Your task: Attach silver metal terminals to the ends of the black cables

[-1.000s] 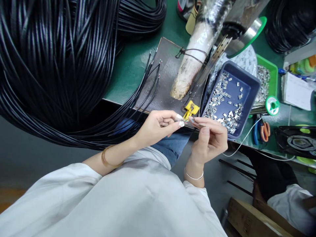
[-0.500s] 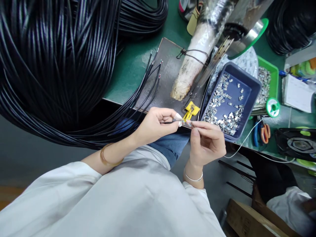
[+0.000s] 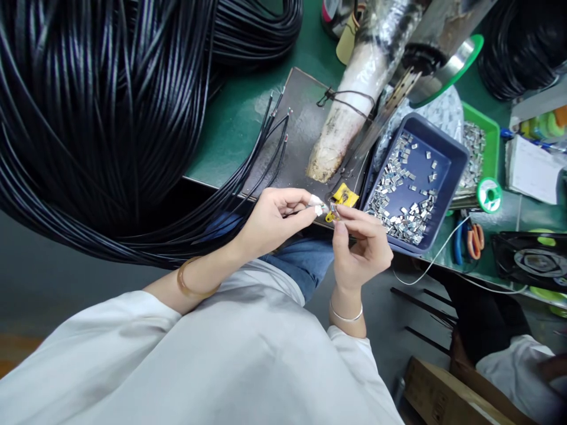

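My left hand [image 3: 277, 219] pinches the end of a black cable, with white wrapping on its thumb and a finger. Close to its fingertips, my right hand [image 3: 361, 242] holds a small metal connector [image 3: 333, 209] between thumb and index finger. Just behind the fingertips lies a yellow fixture [image 3: 344, 196] on the dark board [image 3: 301, 118]. Several black cables [image 3: 261, 153] with stripped ends rest over the board's left side. To the right, a blue tray [image 3: 447, 154] holds many small metal connectors.
A huge bundle of black cable [image 3: 101, 118] fills the left. A white wrapped tube [image 3: 341, 118] slants over the board. At the right are a green tray [image 3: 492, 133], a solder spool [image 3: 489, 195], orange-handled pliers [image 3: 475, 239], a fan [image 3: 538, 260] and a seated person.
My right hand has moved slightly left and up, bringing the connector near the cable end. My left hand has shifted slightly left and up.
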Demonstrator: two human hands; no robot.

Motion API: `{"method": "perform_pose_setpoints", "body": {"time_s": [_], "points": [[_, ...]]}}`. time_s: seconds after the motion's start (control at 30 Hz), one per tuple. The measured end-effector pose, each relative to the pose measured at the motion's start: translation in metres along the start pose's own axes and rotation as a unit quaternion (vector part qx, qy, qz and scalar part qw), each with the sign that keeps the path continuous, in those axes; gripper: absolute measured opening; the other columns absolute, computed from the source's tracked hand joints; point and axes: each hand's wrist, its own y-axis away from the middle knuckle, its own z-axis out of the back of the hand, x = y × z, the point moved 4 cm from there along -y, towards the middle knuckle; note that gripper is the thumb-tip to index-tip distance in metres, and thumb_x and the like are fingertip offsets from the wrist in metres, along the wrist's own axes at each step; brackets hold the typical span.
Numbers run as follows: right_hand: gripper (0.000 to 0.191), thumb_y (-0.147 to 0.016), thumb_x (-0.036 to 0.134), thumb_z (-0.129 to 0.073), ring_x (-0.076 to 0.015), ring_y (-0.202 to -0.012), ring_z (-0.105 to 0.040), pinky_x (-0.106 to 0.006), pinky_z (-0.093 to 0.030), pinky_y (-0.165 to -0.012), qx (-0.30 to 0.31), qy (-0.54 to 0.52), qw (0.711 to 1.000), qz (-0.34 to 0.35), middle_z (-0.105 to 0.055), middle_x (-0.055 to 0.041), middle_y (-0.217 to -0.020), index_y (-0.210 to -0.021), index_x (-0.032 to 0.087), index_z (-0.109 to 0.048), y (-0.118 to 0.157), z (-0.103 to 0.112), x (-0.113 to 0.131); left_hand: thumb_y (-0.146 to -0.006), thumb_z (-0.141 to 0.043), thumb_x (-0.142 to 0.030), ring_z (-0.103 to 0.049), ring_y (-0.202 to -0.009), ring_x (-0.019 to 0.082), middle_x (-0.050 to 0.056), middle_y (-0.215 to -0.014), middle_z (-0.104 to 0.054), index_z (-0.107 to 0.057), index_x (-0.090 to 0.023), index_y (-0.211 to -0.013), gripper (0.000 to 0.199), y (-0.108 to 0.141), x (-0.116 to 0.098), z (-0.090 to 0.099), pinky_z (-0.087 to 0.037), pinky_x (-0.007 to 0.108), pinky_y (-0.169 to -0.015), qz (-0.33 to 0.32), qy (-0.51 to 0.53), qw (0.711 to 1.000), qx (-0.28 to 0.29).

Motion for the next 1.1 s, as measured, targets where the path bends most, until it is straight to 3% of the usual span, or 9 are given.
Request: {"method": "perform_pose_setpoints", "body": {"time_s": [0.2,0.4,0.67,0.97,1.1], "points": [[0.017,-0.083,0.01,-0.068,-0.0153,-0.09,-0.075,-0.031,-0.063,-0.08,0.011,0.073,0.993,0.092,-0.077,-0.0019,-0.103,-0.092,0.023,-0.063,0.0,-0.004,0.002,-0.076,-0.071,-0.024,-0.057,-0.062,0.008,0.001,-0.069,-0.069,-0.071,-0.013,-0.073,0.012,-0.003,0.0,0.0,-0.047,0.018,-0.058,-0.011,-0.02,1.0,-0.019],[0.018,-0.083,0.01,-0.067,-0.0143,-0.09,-0.075,-0.028,-0.063,-0.078,0.004,0.127,0.984,0.121,-0.077,-0.0017,-0.104,-0.091,0.024,-0.059,-0.002,-0.006,0.0,-0.078,-0.071,-0.023,-0.055,-0.057,0.008,0.001,-0.065,-0.066,-0.076,-0.013,-0.077,0.011,-0.004,0.003,0.001,-0.044,0.019,-0.054,-0.019,-0.066,0.997,-0.036],[0.019,-0.083,0.007,-0.065,-0.0162,-0.095,-0.075,-0.029,-0.065,-0.075,-0.002,0.067,0.994,0.088,-0.075,-0.005,-0.11,-0.095,0.021,-0.059,-0.006,-0.01,-0.003,-0.076,-0.073,-0.022,-0.057,-0.057,0.009,0.001,-0.063,-0.065,-0.074,-0.013,-0.074,0.009,-0.009,-0.001,0.001,-0.044,0.019,-0.051,-0.014,-0.062,0.997,-0.053],[0.019,-0.081,0.007,-0.068,-0.0181,-0.099,-0.074,-0.029,-0.065,-0.072,-0.006,0.083,0.993,0.081,-0.074,-0.0051,-0.111,-0.091,0.021,-0.062,-0.013,-0.01,0.004,-0.074,-0.076,-0.023,-0.059,-0.06,0.011,0.001,-0.061,-0.064,-0.074,-0.014,-0.073,0.009,-0.01,-0.008,0.002,-0.045,0.02,-0.052,-0.024,-0.056,0.996,-0.066],[0.016,-0.081,0.009,-0.068,-0.0167,-0.092,-0.074,-0.03,-0.064,-0.071,-0.002,0.092,0.993,0.077,-0.075,-0.0036,-0.107,-0.088,0.022,-0.061,-0.012,-0.01,0.003,-0.072,-0.076,-0.021,-0.057,-0.058,0.01,0.0,-0.061,-0.063,-0.074,-0.014,-0.071,0.008,-0.01,-0.007,0.002,-0.044,0.019,-0.051,-0.014,-0.058,0.997,-0.049]]}}
